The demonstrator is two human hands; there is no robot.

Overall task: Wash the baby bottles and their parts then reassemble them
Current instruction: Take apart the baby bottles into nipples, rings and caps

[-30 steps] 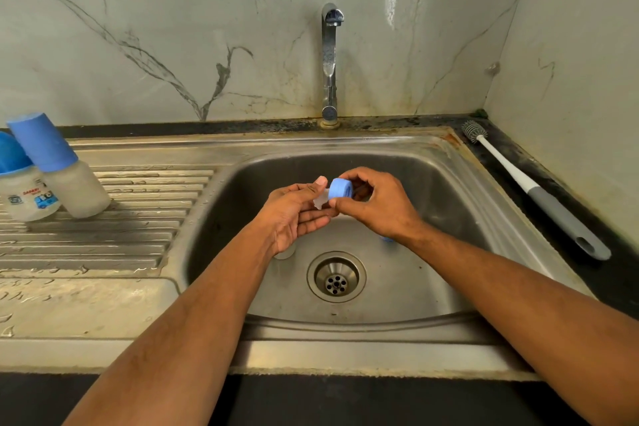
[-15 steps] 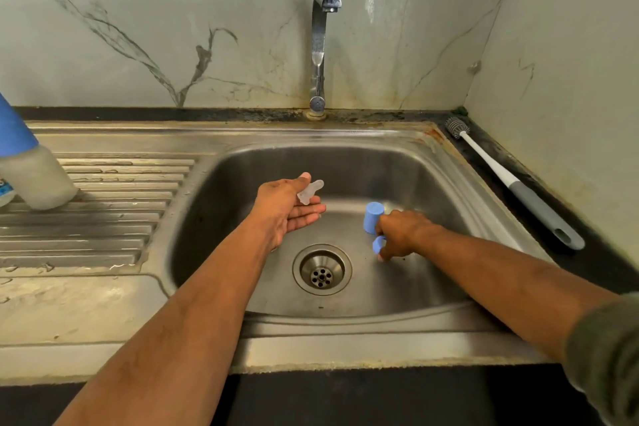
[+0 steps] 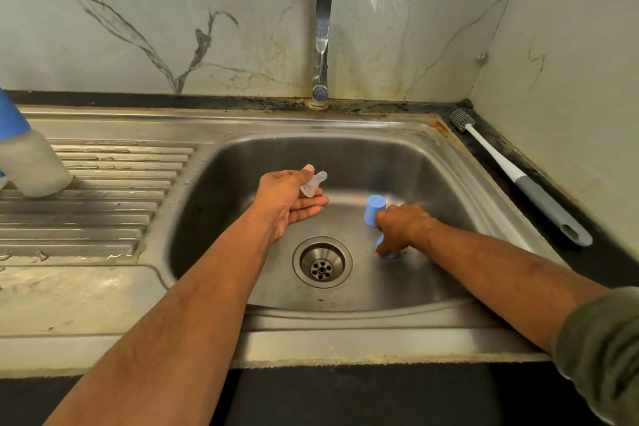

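Head view: left hand [image 3: 287, 197] pinches a teat [image 3: 313, 183]; right hand [image 3: 401, 226] grips a blue ring [image 3: 382, 245] in the sink [image 3: 449, 162]; reassembly remains.

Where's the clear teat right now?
The clear teat is pinched under the thumb of the left hand, held over the sink basin, left of the blue cap.

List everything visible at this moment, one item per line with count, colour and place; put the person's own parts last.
teat: 1, clear, pinched in left hand over the basin
cap: 1, light blue, in the basin by the right hand
ring: 1, light blue, under the right hand on the basin floor
bottle: 1, frosted with blue cap, on the drainboard, partly cut off
brush: 1, white and grey, counter right of sink
tap: 1, chrome, behind the sink
left hand: 1
right hand: 1, grips the ring
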